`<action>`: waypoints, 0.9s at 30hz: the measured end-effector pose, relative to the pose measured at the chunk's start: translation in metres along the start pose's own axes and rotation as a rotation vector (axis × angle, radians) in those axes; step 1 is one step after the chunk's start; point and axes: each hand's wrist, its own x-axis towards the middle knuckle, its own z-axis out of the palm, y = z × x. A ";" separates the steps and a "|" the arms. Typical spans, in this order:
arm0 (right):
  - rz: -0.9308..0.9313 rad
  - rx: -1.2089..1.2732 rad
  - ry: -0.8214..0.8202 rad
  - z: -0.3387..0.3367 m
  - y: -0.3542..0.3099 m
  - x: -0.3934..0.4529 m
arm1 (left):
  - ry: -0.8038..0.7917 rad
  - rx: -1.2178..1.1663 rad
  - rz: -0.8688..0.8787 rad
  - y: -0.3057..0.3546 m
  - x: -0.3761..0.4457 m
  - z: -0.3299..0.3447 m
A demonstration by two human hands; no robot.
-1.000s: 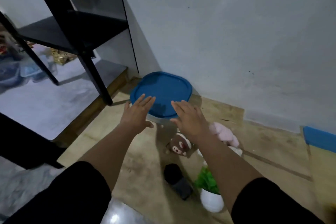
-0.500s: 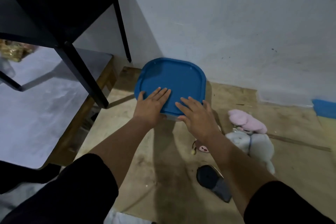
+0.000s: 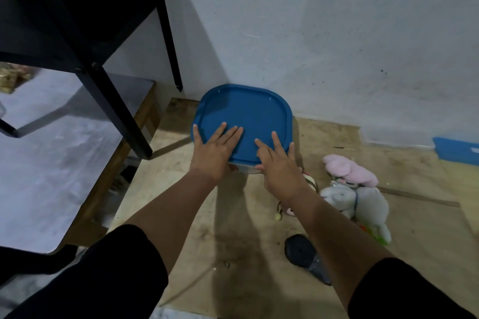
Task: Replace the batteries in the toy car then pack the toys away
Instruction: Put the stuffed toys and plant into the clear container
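A clear tub point(image 3: 245, 169) with a blue square lid point(image 3: 246, 111) stands on the floor in the corner by the wall. My left hand point(image 3: 212, 150) and my right hand point(image 3: 280, 166) lie side by side on the lid's near edge, fingers flat on top and thumbs tucked under the rim. To the right of the tub lie a pink plush toy point(image 3: 350, 168) and a grey-white plush toy point(image 3: 363, 202). A small plush point(image 3: 287, 211) is partly hidden under my right forearm. No toy car can be made out.
A black and grey object point(image 3: 303, 254) lies on the floor under my right arm. A black shelf frame's leg point(image 3: 116, 109) stands left of the tub on a grey raised platform point(image 3: 51, 163). A blue item point(image 3: 456, 149) sits at the right edge by the wall.
Both hands have moved forward from above the floor onto the lid and closed on its near edge. The view has come nearer the tub.
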 end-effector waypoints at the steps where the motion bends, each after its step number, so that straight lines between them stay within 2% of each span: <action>1: 0.015 0.005 -0.017 0.000 0.000 0.000 | -0.014 -0.001 0.013 -0.002 0.000 0.000; 6: 0.052 0.042 -0.022 -0.009 -0.004 0.002 | -0.087 -0.004 0.085 -0.005 -0.003 -0.009; 16: 0.027 0.000 0.074 -0.054 -0.018 -0.015 | 0.041 -0.049 0.105 -0.005 -0.027 -0.053; 21: -0.008 0.030 0.078 -0.055 -0.044 -0.057 | 0.020 -0.061 0.082 0.000 -0.079 -0.060; 27: -0.075 0.075 0.025 -0.026 -0.077 -0.134 | -0.042 -0.072 0.021 0.018 -0.173 -0.036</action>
